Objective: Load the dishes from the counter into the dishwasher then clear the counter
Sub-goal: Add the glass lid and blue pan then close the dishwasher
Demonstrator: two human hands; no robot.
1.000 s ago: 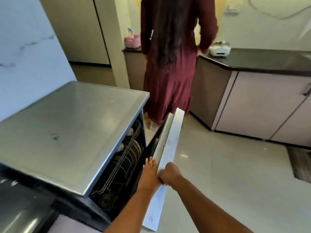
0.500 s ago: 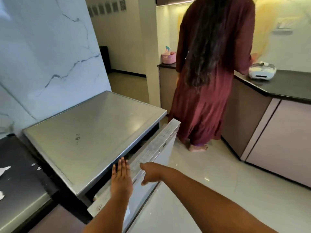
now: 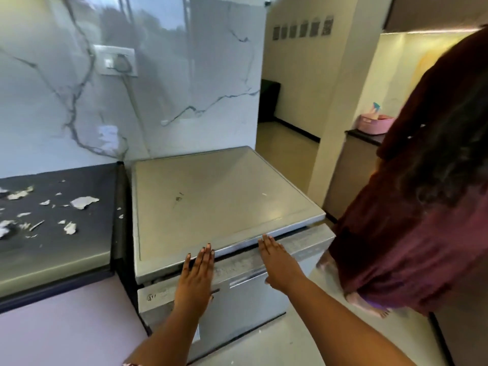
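Head view: left hand [image 3: 196, 278] and right hand [image 3: 277, 260], both flat with fingers spread and holding nothing, press the dishwasher [image 3: 224, 294] door beside the worktop [image 3: 56, 241]'s right edge. Best to push evenly until it latches, I'd say; scraps [image 3: 81, 202] await clearing.

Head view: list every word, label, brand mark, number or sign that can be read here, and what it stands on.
None can be read.
Dishwasher door: a small round mark at its upper left corner, too blurred to read.
Far wall: a row of small framed pictures, too small to make out any text.
Wall switch plate: no lettering visible.
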